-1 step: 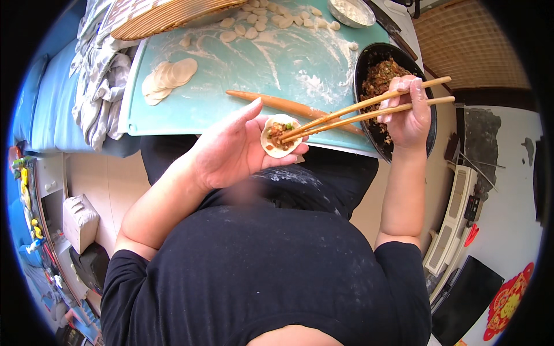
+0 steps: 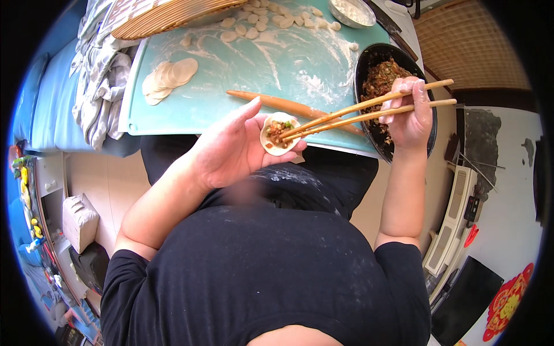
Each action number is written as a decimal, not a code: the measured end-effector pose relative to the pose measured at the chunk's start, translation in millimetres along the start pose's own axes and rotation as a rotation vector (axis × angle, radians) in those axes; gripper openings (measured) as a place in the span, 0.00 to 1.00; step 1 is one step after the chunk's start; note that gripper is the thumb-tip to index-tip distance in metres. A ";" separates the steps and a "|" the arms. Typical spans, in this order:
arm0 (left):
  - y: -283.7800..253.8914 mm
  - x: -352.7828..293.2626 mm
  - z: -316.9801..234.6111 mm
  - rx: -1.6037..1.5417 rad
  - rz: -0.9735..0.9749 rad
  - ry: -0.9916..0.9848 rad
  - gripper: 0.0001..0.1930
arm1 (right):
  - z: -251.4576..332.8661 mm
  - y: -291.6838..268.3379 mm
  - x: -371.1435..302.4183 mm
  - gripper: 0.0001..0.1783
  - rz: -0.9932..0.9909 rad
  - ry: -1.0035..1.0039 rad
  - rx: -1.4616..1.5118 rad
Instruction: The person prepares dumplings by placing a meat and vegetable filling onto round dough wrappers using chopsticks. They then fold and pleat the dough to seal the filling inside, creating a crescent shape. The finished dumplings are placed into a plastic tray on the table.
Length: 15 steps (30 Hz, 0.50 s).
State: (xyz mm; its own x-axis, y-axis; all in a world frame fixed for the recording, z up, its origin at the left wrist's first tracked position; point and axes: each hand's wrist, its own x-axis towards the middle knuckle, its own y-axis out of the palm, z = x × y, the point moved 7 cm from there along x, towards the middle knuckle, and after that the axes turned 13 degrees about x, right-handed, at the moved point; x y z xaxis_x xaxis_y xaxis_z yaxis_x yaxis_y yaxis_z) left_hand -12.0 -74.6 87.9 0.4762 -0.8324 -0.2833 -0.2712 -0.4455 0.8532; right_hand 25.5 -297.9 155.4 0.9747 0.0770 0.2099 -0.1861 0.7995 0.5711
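Observation:
On the fingers of my left hand [image 2: 231,141] rests a round dumpling wrapper [image 2: 280,151], cupped from below with the thumb held away. Chopped filling [image 2: 279,130] with bits of green and orange sits in its middle. My right hand [image 2: 412,115], floury at the fingers, grips a pair of wooden chopsticks [image 2: 352,112]. Their tips touch the filling. Behind the chopsticks lies a wooden rolling pin [image 2: 283,105] on the floured turquoise mat [image 2: 219,69]. A black bowl of filling [image 2: 359,75] stands beyond my right hand, partly hidden by it.
Overlapping flat wrappers [image 2: 173,76] lie at the mat's left. Several small dough pieces [image 2: 252,33] are scattered at the far side, near a woven tray [image 2: 173,20] and a metal bowl of flour [image 2: 353,12]. A knife [image 2: 384,17] lies at the far right. Crumpled cloth [image 2: 104,81] hangs at left.
My right hand and the chopsticks have shifted very slightly to the right and nearer. The wrapper in my left hand has tilted a touch; everything else is the same.

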 end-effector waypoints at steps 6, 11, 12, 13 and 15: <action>-3.7 1.1 -3.8 0.012 -0.047 0.067 0.31 | -10.7 9.0 -4.1 0.17 0.001 0.005 -0.043; -4.2 2.3 -5.8 -0.009 -0.047 0.087 0.31 | -8.0 4.5 -6.3 0.17 -0.065 -0.014 0.006; -4.8 2.4 -5.7 -0.009 -0.051 0.089 0.31 | -9.1 5.3 -6.8 0.17 -0.072 -0.013 0.014; -4.2 2.4 -6.0 -0.004 -0.050 0.089 0.31 | -11.4 2.6 -6.2 0.17 -0.078 -0.013 -0.056; -3.0 2.4 -6.6 0.005 -0.049 0.090 0.31 | -12.0 -1.6 -6.2 0.17 -0.093 -0.006 -0.024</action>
State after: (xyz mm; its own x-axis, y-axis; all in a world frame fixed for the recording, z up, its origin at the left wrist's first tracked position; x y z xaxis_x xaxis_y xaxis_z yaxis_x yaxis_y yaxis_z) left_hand -4.5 -73.1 87.5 0.5622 -0.7767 -0.2839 -0.2498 -0.4868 0.8370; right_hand 21.3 -292.5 143.7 0.9869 -0.0020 0.1616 -0.0916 0.8170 0.5693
